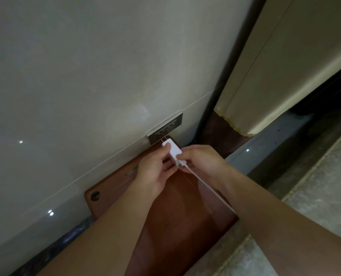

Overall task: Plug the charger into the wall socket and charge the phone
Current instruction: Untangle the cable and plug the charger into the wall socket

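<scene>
White plastic charger [172, 150], a small rectangular block, sits between two bare hands in the middle of the view. Its two metal prongs point up at a dark grey wall socket [165, 128] and their tips reach the socket's lower edge; whether they have entered the slots cannot be told. The left hand [154, 172] pinches the charger's left side, thumb pressed on its upper corner and the other fingers curled underneath. The right hand [202, 161] pinches the lower right end of the block, thumb on top and fingers closed beneath, near where a white cable [205, 186] plugs in. The cable runs down and to the right, across the right forearm, toward the bottom of the view. The socket is mounted low on a pale, glossy tiled wall [86, 76] showing small light reflections. Below the hands lies a reddish-brown wooden surface [175, 226]. To the right stands a cream panel [275, 66] with a worn lower edge.
</scene>
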A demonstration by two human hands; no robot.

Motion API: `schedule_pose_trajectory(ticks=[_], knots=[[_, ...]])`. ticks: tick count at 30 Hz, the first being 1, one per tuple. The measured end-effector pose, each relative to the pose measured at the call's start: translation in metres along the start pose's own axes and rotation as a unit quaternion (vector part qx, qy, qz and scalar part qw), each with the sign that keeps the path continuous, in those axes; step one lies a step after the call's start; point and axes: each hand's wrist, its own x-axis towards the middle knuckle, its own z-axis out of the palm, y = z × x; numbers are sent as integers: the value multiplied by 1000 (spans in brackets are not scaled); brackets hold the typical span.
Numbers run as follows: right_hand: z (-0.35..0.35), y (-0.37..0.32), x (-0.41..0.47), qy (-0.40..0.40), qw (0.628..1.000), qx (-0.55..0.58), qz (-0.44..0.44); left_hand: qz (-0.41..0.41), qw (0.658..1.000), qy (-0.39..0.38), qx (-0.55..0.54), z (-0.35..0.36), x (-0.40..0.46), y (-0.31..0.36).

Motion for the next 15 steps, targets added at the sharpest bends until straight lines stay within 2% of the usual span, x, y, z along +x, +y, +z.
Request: schedule_pose_trajectory(ticks=[15], knots=[[8, -1, 21, 9, 999, 6, -39, 14, 999, 23, -26, 1, 21, 3]])
